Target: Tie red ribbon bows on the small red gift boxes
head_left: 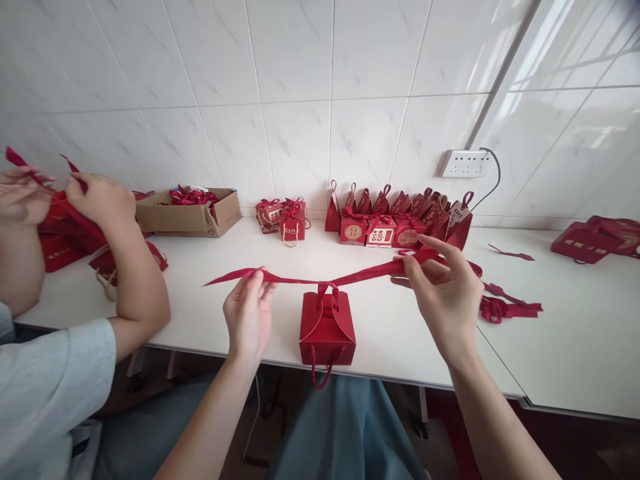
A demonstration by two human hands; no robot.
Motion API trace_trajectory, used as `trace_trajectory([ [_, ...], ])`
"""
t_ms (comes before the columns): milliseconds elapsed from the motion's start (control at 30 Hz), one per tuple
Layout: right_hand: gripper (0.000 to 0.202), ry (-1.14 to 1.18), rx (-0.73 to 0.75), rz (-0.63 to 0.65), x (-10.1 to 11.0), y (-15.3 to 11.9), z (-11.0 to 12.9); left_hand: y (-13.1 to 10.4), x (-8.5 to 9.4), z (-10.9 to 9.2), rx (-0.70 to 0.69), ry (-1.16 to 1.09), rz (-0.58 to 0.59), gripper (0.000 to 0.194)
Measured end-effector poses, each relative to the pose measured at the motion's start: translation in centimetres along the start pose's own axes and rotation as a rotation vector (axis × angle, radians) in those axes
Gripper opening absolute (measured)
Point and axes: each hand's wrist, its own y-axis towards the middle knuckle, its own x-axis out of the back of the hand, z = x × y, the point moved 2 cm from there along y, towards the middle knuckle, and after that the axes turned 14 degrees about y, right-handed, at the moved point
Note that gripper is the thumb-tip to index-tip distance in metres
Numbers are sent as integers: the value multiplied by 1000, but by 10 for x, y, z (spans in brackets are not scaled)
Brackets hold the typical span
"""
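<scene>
A small red gift box (327, 327) stands at the table's front edge, its rope handle hanging over the edge. A red ribbon (367, 273) passes through the top of the box, where it looks crossed or loosely knotted, and stretches out to both sides. My left hand (250, 310) pinches the left length between thumb and fingers, its tail pointing further left. My right hand (443, 287) grips the other length, thumb against fingers, above the table to the right of the box. Part of the ribbon there is hidden behind the fingers.
Several finished red boxes (380, 232) line the wall, two more (293, 223) beside them. A cardboard box (187, 217) holds ribbons. Loose ribbons (510, 309) lie right, near red boxes (583, 241). At left, a co-worker's hands (97, 197) hold red ribbon. A power strip (465, 163) is on the wall.
</scene>
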Motion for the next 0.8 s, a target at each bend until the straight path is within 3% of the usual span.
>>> trace_trajectory([
  [133,35,-161,-72,-62,30,-5,-12,4,29,9,93,45,-129,14],
  [267,37,-337,-167,-34,57,-12,-25,3,52,15,135,148,-123,17],
  [400,38,-481,-313,91,81,-17,-40,4,80,26,168,350,-84,21],
  [500,35,-652,-476,279,94,-19,-54,8,99,28,230,722,41,26],
  [533,37,-718,-484,334,96,-19,-58,10,102,25,184,853,57,32],
  [633,41,-861,-285,389,85,-13,-61,13,94,5,-226,1064,13,45],
  [700,41,-761,-155,448,64,-11,-58,12,75,-4,-384,1060,145,36],
  [733,42,-646,-153,533,49,-12,-57,11,63,-4,-342,1049,301,28],
  [800,46,-407,-245,740,20,-17,-58,8,41,3,-121,990,627,18],
])
